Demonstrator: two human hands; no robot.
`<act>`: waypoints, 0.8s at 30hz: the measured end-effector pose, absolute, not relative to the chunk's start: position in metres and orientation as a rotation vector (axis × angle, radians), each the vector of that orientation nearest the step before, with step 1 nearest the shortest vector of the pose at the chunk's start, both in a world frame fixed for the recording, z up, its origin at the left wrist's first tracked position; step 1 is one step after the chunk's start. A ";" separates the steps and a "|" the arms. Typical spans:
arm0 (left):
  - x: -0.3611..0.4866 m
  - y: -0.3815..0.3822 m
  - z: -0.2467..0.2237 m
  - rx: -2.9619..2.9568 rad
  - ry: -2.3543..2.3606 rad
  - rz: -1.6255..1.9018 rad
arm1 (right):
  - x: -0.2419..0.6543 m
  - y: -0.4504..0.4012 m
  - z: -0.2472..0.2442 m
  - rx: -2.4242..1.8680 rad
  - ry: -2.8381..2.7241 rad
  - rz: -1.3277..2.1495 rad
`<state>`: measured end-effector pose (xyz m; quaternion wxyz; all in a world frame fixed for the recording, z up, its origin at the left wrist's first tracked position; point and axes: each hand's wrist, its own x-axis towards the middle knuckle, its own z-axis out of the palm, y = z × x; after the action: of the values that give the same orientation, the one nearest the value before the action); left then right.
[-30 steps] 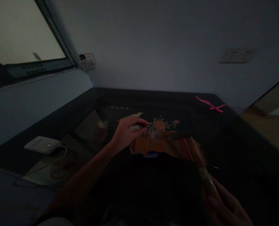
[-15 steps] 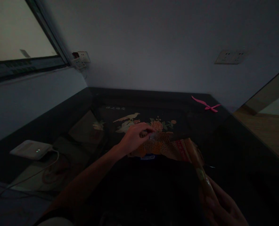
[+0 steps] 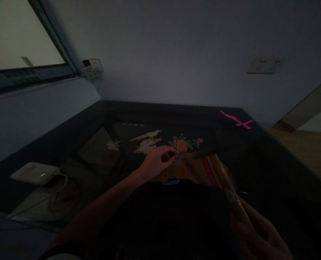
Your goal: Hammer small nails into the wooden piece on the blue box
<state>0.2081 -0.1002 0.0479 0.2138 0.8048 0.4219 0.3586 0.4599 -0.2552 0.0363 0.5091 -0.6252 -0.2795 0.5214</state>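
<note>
Two hands in view, well apart, both busy around one spotted brown wrapper point(image 3: 193, 168) lying mid-tabletop point(image 3: 176, 220). Using the wrapper as the clock's center, the left hand point(image 3: 156, 164) is at 9, thumb and fingertips almost meeting right at the wrapper; too dark to tell if they're actually clamped on it. The right hand point(image 3: 263, 233), around 4, is wrapped round one tan roll point(image 3: 225, 177), whose far end meets the wrapper's right side. Can't tell if those two are one piece, tbh. There's a red band point(image 3: 210, 171) on the wrapper at 3 and one blue label point(image 3: 170, 181) by its near edge at 8.

Further out: one printed bird point(image 3: 146, 135) at 10, a printed flower spray point(image 3: 180, 145) near 12, one pink ribbon point(image 3: 239, 122) at 2. Way over at 9 sits one white device point(image 3: 35, 173), small light showing, one cable point(image 3: 66, 180) plugged in.
</note>
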 end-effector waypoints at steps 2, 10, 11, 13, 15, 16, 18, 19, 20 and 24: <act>0.209 -0.101 0.044 2.196 1.180 1.003 | 0.461 -0.252 0.047 -1.524 -0.734 1.226; 0.207 -0.102 0.039 2.069 1.251 0.984 | 0.464 -0.230 0.085 -1.588 -1.297 1.177; 0.206 -0.102 0.038 2.067 1.271 0.973 | 0.463 -0.226 0.086 -1.580 -1.375 1.187; 0.206 -0.102 0.037 2.040 1.295 0.975 | 0.460 -0.219 0.087 -1.587 -1.459 1.173; 0.206 -0.101 0.036 2.002 1.290 0.988 | 0.457 -0.214 0.090 -1.608 -1.472 1.124; 0.206 -0.101 0.037 1.990 1.275 0.996 | 0.456 -0.213 0.092 -1.612 -1.478 1.102; 0.206 -0.101 0.038 1.985 1.235 1.003 | 0.455 -0.212 0.096 -1.593 -1.498 1.076; 0.206 -0.101 0.039 1.989 1.219 1.003 | 0.455 -0.212 0.098 -1.572 -1.505 1.073; 0.205 -0.101 0.040 1.995 1.208 1.000 | 0.455 -0.213 0.100 -1.552 -1.510 1.068; 0.205 -0.100 0.038 1.990 1.208 0.980 | 0.457 -0.213 0.099 -1.564 -1.583 1.061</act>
<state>0.2051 -0.0999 0.0382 0.3031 0.7508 0.4558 0.3697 0.4574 -0.2128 0.0987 0.3315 -0.5985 -0.6058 0.4060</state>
